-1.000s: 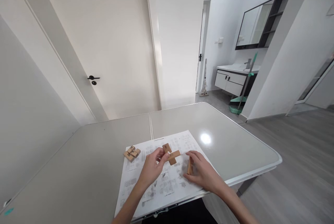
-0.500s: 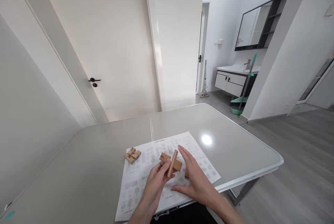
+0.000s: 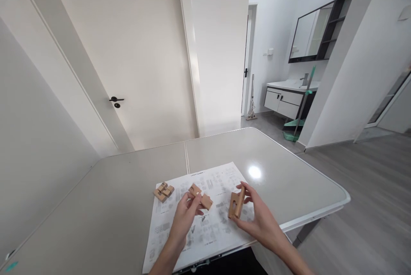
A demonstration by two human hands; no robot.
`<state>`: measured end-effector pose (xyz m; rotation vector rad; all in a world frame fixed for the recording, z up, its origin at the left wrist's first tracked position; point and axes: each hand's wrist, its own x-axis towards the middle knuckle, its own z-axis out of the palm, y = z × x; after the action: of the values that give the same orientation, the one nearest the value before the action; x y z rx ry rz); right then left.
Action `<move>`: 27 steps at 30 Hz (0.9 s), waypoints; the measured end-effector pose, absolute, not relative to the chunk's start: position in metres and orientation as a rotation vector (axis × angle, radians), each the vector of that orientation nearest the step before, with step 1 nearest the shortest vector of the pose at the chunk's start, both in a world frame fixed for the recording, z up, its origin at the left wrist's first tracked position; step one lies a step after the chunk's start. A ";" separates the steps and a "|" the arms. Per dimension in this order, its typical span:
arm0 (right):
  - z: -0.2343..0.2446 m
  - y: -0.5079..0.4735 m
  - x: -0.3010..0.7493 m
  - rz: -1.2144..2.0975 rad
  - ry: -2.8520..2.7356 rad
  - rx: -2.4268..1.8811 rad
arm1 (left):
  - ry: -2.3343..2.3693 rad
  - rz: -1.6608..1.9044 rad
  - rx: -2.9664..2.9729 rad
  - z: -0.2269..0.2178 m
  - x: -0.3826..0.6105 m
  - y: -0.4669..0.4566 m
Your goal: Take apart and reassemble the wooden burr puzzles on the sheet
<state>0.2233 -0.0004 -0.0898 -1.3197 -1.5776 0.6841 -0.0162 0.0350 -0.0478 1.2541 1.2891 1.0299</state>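
A grey tabletop (image 3: 112,189) is seen, split by one seam, with wide bare room to the left and on the far side; its rounded right corner is close to the right hand. One printed instruction sheet (image 3: 210,234) is laid up to the near edge, and its print cannot be read.

Two hands are shown, both forearms cut off by the bottom of the frame. The left hand (image 3: 183,219) is closed by its fingertips on one notched wooden piece (image 3: 206,201), raised just above the sheet and partly hidden by the fingers. The right hand (image 3: 261,221) is pinched around one wooden bar (image 3: 236,202), held tilted above the sheet.

One cluster of wooden pieces (image 3: 163,191) is left on the sheet's far left corner; its count cannot be made out.
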 end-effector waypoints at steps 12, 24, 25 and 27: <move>-0.105 0.029 0.272 0.847 -1.844 -1.471 | 1.527 0.485 1.919 -0.080 0.037 0.075; -0.121 0.036 0.255 1.014 -1.849 -1.216 | 1.408 0.577 2.382 -0.081 0.057 0.056; -0.124 0.035 0.257 1.022 -1.821 -1.183 | 1.428 0.567 2.427 -0.087 0.061 0.056; -0.130 0.033 0.262 1.028 -1.763 -1.123 | 1.482 0.531 2.519 -0.099 0.068 0.057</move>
<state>0.2618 0.0331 -0.1303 -1.1230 -1.7625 1.0279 0.0680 0.0575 -0.0986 2.5194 1.4821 0.5307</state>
